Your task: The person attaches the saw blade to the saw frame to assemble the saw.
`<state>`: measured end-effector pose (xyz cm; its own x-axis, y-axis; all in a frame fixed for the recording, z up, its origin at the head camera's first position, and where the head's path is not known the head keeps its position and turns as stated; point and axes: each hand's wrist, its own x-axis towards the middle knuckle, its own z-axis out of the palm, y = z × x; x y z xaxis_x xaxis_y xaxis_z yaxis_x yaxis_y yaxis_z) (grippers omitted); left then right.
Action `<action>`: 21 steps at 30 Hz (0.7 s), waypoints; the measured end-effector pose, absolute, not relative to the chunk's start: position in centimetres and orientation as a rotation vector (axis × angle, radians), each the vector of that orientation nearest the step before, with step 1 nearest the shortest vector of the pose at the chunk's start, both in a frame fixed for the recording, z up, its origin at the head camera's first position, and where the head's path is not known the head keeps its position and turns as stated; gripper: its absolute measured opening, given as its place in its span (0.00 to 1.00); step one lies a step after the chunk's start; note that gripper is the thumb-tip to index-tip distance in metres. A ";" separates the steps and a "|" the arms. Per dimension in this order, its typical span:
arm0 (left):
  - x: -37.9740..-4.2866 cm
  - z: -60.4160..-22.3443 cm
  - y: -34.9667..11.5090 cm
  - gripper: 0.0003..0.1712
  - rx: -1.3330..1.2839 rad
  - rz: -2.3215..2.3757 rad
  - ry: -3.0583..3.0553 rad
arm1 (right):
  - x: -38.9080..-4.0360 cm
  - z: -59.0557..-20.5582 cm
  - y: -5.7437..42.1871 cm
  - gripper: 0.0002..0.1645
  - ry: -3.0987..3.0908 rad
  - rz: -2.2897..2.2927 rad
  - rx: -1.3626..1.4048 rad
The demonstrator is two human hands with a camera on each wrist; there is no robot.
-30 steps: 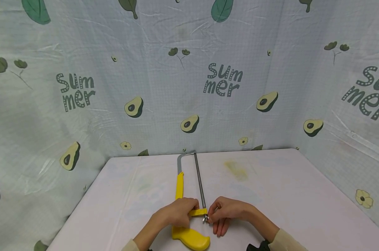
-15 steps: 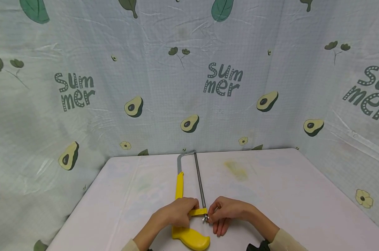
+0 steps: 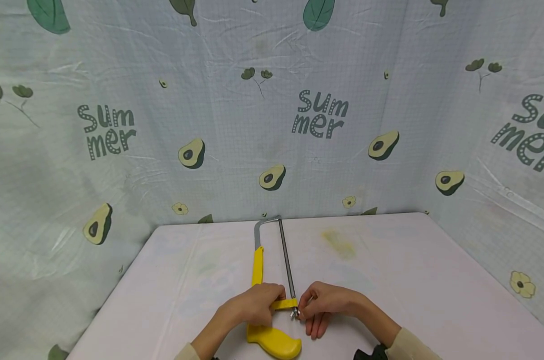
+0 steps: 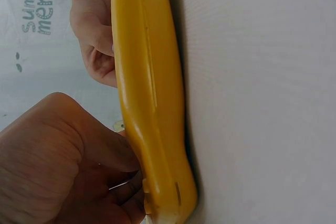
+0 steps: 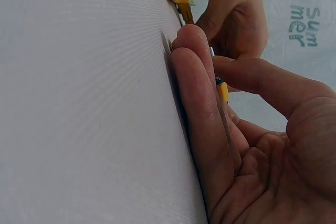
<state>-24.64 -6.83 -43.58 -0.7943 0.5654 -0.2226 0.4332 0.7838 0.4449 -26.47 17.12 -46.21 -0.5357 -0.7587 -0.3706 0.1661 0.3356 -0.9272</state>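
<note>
A hacksaw (image 3: 257, 265) with a yellow handle and a grey metal front bow lies on the table, its far end pointing away from me. My left hand (image 3: 255, 302) grips the yellow frame where the short crosspiece (image 3: 286, 304) branches off. At the near end of the metal bar (image 3: 287, 260), just below that crosspiece, sits a small silver wing nut (image 3: 295, 314). My right hand (image 3: 328, 302) pinches at this nut with thumb and forefinger, its lower fingers resting near the tabletop. In the left wrist view the yellow handle (image 4: 152, 93) hides part of both hands.
The pale tabletop (image 3: 389, 280) has a yellowish stain (image 3: 339, 244) beyond my right hand. Behind and beside it hangs a light sheet (image 3: 235, 115) printed with avocados and lettering. A black strap (image 3: 372, 353) shows at my right wrist.
</note>
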 end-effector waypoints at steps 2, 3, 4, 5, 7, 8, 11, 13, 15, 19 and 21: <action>-24.7 -43.7 -6.9 0.24 0.784 0.528 2.635 | -26.5 -46.3 17.1 0.13 1.727 -1.337 -0.538; -24.7 -43.7 -6.9 0.24 0.794 0.524 2.638 | -26.4 -46.3 17.1 0.12 1.726 -1.338 -0.542; -24.7 -43.7 -6.9 0.23 0.805 0.520 2.641 | -26.4 -46.3 17.1 0.12 1.725 -1.339 -0.545; -24.7 -43.8 -6.9 0.23 0.816 0.515 2.644 | -26.4 -46.3 17.1 0.12 1.725 -1.340 -0.548; -24.8 -43.9 -7.0 0.23 0.833 0.506 2.650 | -26.4 -46.4 17.1 0.12 1.724 -1.340 -0.551; -24.8 -43.9 -7.0 0.23 0.833 0.506 2.650 | -26.4 -46.4 17.1 0.12 1.724 -1.340 -0.551; -24.8 -43.9 -7.0 0.23 0.834 0.510 2.649 | -26.4 -46.4 17.1 0.12 1.725 -1.338 -0.551; -24.7 -43.9 -7.0 0.23 0.831 0.515 2.647 | -26.4 -46.4 17.1 0.12 1.726 -1.338 -0.550; -24.7 -43.9 -7.0 0.23 0.826 0.521 2.644 | -26.4 -46.3 17.1 0.12 1.727 -1.338 -0.549; -24.6 -43.8 -7.0 0.23 0.826 0.522 2.639 | -26.4 -46.3 17.1 0.13 1.733 -1.337 -0.539; -24.6 -43.7 -7.0 0.23 0.826 0.522 2.637 | -26.4 -46.3 17.1 0.13 1.735 -1.333 -0.536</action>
